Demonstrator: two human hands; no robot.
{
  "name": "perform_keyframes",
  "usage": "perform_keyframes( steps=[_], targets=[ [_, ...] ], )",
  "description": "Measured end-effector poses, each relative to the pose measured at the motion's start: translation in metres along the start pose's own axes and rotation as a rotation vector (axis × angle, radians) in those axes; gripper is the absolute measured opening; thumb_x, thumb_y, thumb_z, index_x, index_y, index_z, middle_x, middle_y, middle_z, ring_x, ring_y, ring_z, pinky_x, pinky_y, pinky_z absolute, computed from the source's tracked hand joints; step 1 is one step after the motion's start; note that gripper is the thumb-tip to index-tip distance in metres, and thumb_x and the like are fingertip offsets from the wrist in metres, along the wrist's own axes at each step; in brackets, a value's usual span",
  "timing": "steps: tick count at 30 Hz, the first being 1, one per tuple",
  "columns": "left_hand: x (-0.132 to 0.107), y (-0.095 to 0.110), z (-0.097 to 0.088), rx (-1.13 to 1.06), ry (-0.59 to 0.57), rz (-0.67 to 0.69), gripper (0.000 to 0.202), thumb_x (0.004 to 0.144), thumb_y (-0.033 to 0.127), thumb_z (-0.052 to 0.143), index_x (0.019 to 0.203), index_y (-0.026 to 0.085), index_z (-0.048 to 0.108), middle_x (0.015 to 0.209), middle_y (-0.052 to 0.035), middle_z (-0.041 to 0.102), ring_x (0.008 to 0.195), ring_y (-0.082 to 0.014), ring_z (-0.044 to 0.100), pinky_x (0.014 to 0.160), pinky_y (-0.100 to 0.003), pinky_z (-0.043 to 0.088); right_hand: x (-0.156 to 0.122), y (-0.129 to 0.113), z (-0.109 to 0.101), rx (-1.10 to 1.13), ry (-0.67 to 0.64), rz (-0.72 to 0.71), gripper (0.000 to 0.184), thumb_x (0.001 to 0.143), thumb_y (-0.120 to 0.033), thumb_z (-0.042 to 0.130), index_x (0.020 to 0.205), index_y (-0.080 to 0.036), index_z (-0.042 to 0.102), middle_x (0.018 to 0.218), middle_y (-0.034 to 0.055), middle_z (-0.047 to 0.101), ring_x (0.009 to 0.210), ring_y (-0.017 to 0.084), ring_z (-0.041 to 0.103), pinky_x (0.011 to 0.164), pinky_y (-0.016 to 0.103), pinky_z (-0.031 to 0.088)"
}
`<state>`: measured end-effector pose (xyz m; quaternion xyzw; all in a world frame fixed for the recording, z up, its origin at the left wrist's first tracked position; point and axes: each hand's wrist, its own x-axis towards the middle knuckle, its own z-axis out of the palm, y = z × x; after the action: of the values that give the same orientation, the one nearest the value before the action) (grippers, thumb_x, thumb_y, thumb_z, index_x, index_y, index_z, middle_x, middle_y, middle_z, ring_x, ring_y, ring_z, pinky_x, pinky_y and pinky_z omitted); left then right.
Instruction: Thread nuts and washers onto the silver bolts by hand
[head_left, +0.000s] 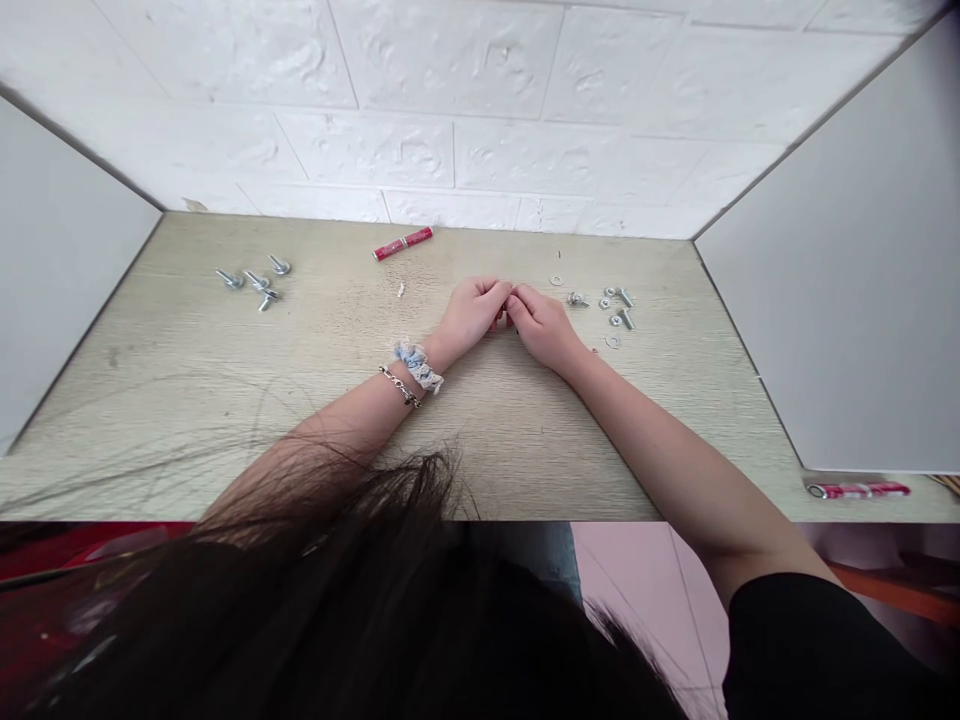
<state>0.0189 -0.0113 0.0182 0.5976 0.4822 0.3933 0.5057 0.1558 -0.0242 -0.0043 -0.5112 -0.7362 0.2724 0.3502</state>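
Observation:
My left hand [475, 312] and my right hand [544, 325] meet over the middle of the table, fingertips touching. Both are closed in a pinch, and whatever they hold is hidden by the fingers. Just right of my right hand lies a bolt with hardware on its shank [576, 299]. Beyond it are loose bolts [627, 319], several hex nuts [616, 320] and a flat washer [613, 341]. Another washer [556, 281] rests behind my right hand. Over on the left, several bolts fitted with nuts or washers [257, 281] form a small group.
A red cylinder with silver ends [403, 244] lies near the white brick-pattern wall [405, 150]; a similar red cylinder [859, 490] is at the front right. Grey panels [855, 260] flank the wooden tabletop [525, 450]. A small white scrap [400, 290] sits left of centre.

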Motion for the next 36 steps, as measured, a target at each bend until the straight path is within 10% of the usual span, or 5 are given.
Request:
perform_keyframes(
  steps=[36],
  targets=[
    [0.0016, -0.0011, 0.0001, 0.032, -0.01, 0.016, 0.037, 0.088, 0.021, 0.045, 0.051, 0.017, 0.041, 0.046, 0.0039, 0.043, 0.044, -0.0051, 0.038, 0.046, -0.02, 0.028, 0.0001, -0.0022, -0.0012, 0.011, 0.001, -0.01, 0.036, 0.093, -0.05, 0.034, 0.076, -0.022, 0.049, 0.078, 0.0037, 0.064, 0.074, 0.018, 0.055, 0.073, 0.033, 0.041]
  ],
)
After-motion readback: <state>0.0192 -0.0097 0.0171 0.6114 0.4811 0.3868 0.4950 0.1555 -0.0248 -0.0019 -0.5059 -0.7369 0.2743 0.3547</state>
